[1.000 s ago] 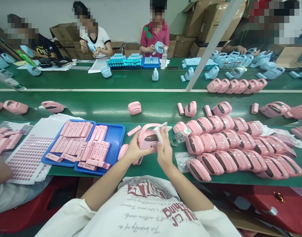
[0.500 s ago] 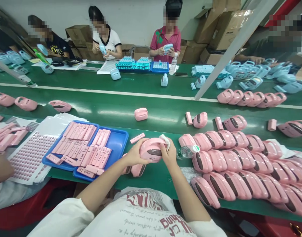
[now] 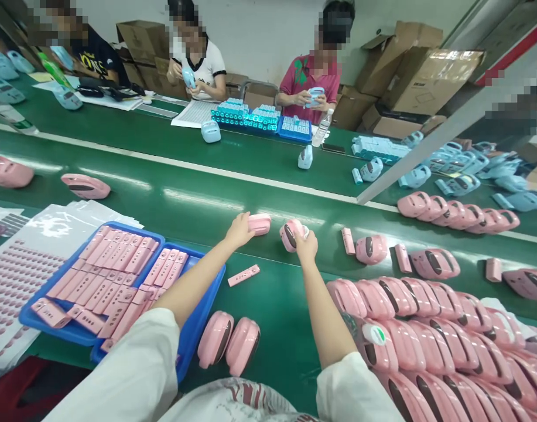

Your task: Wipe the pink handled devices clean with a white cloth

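Observation:
My left hand (image 3: 240, 231) reaches out over the green belt, its fingers closed on the near end of a pink plastic housing (image 3: 260, 224). To its right, my right hand (image 3: 307, 245) grips another pink housing with a dark window (image 3: 289, 235). A bit of white cloth (image 3: 304, 230) shows between the right fingers. On the green table below lies a small pink bar with printed marks (image 3: 244, 275). Closer to my body, a pair of pink housings (image 3: 215, 340) stand side by side.
Blue trays (image 3: 210, 287) of pink bars lie left, beside sticker sheets (image 3: 13, 275). Rows of pink housings (image 3: 430, 346) fill the right. A slanted white post (image 3: 395, 167) rises beyond the belt. Co-workers opposite handle light-blue housings (image 3: 315, 97).
Both hands have moved forward from near my body to the belt. The right hand carries the housing, while the left has let go of it and taken hold of another. The view has shifted.

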`<state>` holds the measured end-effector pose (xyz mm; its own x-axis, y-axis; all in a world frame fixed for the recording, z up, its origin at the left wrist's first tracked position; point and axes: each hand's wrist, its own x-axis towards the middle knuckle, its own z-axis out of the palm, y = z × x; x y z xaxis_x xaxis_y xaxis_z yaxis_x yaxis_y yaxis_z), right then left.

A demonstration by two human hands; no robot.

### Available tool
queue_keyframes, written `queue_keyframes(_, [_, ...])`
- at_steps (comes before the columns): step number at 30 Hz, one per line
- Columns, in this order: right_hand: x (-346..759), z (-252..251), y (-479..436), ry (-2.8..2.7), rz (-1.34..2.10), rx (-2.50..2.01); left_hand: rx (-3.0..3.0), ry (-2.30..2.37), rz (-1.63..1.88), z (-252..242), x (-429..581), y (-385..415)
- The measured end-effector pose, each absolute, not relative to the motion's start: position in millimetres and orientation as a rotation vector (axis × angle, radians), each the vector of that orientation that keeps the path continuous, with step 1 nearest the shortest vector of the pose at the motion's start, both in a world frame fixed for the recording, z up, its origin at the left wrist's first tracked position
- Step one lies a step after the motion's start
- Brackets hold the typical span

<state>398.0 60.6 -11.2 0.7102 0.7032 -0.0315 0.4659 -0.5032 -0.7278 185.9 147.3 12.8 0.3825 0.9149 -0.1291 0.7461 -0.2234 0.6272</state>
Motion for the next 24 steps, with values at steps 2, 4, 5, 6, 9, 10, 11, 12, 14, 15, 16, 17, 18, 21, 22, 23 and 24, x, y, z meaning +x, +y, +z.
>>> queue_keyframes(2, [402.8,-19.0,82.3,-0.829,0.447,-2.233,2.026,1.466,0.299,2.9,194.0,157.9])
queue_keyframes(4, [403.9,-26.9,97.7,-0.808,0.474,-2.25,2.012,1.505,0.252,-6.7,199.9,162.1])
queue_keyframes(5, [403.5,-30.6,102.9,-0.805,0.489,-2.251,2.006,1.522,0.236,-10.1,201.2,162.6])
queue_keyframes(6, [402.9,-33.8,106.7,-0.805,0.504,-2.249,2.003,1.535,0.226,-12.0,201.2,162.4])
queue_keyframes(9, [402.6,-39.0,111.2,-0.807,0.541,-2.222,2.008,1.538,0.215,-8.1,193.9,156.2])
queue_keyframes(10, [403.5,-38.9,111.2,-0.807,0.549,-2.206,2.015,1.517,0.213,-4.3,189.7,151.5])
queue_keyframes(11, [405.1,-37.8,110.6,-0.806,0.556,-2.186,2.026,1.484,0.212,0.2,185.4,145.1])
queue_keyframes(12, [407.1,-35.7,109.3,-0.803,0.56,-2.164,2.039,1.436,0.21,4.6,181.2,136.7])
queue_keyframes(14, [411.3,-28.5,104.1,-0.789,0.555,-2.118,2.067,1.304,0.194,11.3,175.2,114.3])
queue_keyframes(15, [412.9,-23.8,99.5,-0.781,0.547,-2.094,2.076,1.227,0.179,12.9,173.9,100.9])
queue_keyframes(16, [413.5,-18.6,93.4,-0.777,0.538,-2.066,2.08,1.149,0.161,12.9,173.9,86.6])
queue_keyframes(17, [413.0,-13.2,85.3,-0.779,0.532,-2.036,2.08,1.073,0.139,11.6,175.2,71.8])
queue_keyframes(18, [411.0,-7.9,75.2,-0.788,0.53,-2.003,2.075,1.002,0.116,9.0,177.6,57.1])
queue_keyframes(21, [396.0,4.6,33.0,-0.852,0.565,-1.903,2.044,0.824,0.062,-1.9,189.0,16.7])
queue_keyframes(22, [388.8,6.9,15.9,-0.881,0.59,-1.875,2.029,0.781,0.054,-5.1,193.3,5.3])
queue_keyframes(23, [381.4,8.2,-1.9,-0.91,0.621,-1.85,2.01,0.748,0.052,-7.5,197.4,-4.8])
queue_keyframes(24, [374.3,8.5,-19.7,-0.941,0.656,-1.829,1.987,0.721,0.063,-8.9,201.0,-13.4])
